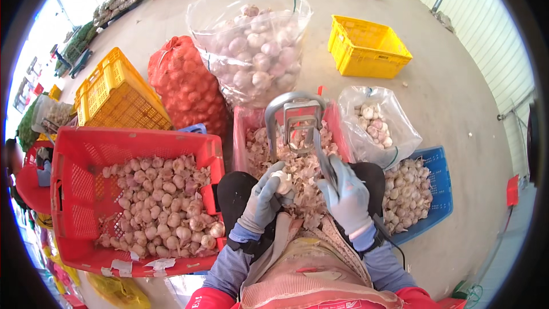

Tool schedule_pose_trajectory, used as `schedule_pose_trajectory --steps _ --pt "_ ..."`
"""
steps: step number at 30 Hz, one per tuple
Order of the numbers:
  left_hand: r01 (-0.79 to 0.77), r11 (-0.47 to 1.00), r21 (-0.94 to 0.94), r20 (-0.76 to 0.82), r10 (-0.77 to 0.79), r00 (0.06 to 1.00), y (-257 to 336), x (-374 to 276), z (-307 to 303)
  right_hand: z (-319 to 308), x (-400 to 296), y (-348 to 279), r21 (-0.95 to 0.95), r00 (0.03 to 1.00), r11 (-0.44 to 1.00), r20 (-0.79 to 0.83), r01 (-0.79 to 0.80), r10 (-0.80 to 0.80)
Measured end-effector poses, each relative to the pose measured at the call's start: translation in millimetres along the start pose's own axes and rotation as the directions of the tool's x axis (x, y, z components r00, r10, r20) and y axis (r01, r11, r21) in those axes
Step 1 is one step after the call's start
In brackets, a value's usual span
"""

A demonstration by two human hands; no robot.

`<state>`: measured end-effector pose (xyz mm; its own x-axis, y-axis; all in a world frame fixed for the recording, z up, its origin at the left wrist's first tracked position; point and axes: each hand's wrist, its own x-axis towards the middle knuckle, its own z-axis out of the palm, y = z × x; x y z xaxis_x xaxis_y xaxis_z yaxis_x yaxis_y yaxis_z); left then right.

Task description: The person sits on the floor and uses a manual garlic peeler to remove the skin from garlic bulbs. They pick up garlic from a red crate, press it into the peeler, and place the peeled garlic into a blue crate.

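My gloved left hand (266, 199) is closed around a whitish garlic bulb (282, 182) in front of my lap. To the right of it, my gloved right hand (345, 193) grips a grey metal bar (321, 154), perhaps a handle or blade. The bar's upper end meets or overlaps a metal device with a curved arm (296, 98); I cannot tell whether they are joined. Below the device stands a pink-lined bin (246, 120), with loose garlic skins (306, 199) heaped in it and between my knees.
A red crate (137, 137) of garlic bulbs stands left, a blue crate (441, 197) of bulbs right. Ahead are a red mesh sack (186, 81), a large clear bag (257, 56) and a smaller bag (403, 133) of garlic. Yellow crates (371, 58) stand farther off. Another person (32, 184) sits far left.
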<state>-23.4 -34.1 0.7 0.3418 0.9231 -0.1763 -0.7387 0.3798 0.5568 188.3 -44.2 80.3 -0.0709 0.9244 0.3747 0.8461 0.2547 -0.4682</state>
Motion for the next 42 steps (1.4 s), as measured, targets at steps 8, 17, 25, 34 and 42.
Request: schedule_pose_trajectory --steps 8,17,25,34,42 --pt "-0.094 0.795 0.599 -0.086 0.181 0.98 -24 -13 48 34 -45 -25 0.406 0.969 0.882 0.158 -0.237 0.188" --pt "-0.012 0.876 0.482 -0.301 0.178 0.937 -8 -17 44 -9 -27 -3 0.688 0.643 -0.049 0.7 -0.724 0.31" --pt "-0.302 0.546 0.782 0.09 0.38 0.921 9 -20 46 -25 -20 10 0.771 0.741 0.087 0.565 -0.631 0.363" --pt "-0.097 0.528 0.843 -0.354 0.683 0.639 151 -65 -75 -73 43 106 -0.126 0.948 0.95 -0.181 -0.286 0.262" --pt "0.452 -0.406 0.794 -0.41 0.192 0.892 165 -106 -168 7 -14 67 0.583 0.88 0.661 0.363 -0.471 0.306"
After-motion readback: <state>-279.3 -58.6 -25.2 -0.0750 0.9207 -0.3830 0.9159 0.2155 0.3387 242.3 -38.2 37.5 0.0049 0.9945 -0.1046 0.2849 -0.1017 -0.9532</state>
